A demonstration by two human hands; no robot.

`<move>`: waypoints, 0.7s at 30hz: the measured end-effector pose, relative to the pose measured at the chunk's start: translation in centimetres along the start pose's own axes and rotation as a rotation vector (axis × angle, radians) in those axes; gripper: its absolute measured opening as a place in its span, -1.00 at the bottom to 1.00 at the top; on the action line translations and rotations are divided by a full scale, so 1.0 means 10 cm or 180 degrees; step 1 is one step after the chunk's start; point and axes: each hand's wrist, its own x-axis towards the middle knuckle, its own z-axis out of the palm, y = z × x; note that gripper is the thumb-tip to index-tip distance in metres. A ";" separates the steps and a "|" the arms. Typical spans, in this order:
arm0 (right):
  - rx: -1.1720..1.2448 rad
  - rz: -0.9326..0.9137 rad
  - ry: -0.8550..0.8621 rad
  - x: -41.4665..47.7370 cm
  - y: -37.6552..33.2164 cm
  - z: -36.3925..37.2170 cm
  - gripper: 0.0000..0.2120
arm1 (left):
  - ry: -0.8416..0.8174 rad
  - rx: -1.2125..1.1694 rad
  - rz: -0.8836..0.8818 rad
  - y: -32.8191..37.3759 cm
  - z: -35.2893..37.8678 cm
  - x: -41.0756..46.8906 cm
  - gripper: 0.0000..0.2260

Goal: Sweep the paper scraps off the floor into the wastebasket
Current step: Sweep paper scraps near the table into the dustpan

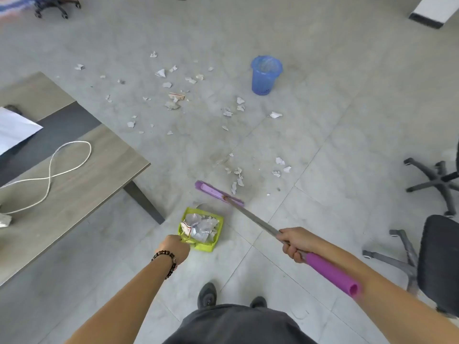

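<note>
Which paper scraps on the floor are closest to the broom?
The small bunch just beyond the purple broom head; the other scraps lie farther, toward the blue wastebasket.

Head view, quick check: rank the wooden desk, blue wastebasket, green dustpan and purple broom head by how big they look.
1. wooden desk
2. green dustpan
3. blue wastebasket, close to the dustpan; it stands farther from the camera, so the true order is unsure
4. purple broom head, a thin strip

1 broom [250, 217], 1 dustpan [206, 246], 1 wastebasket [262, 79]
</note>
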 end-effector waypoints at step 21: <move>-0.0468 -0.0968 0.0774 1.30 -1.26 -1.18 -0.89 | -0.0110 -0.0145 -0.0088 1.76 0.17 0.89 -0.91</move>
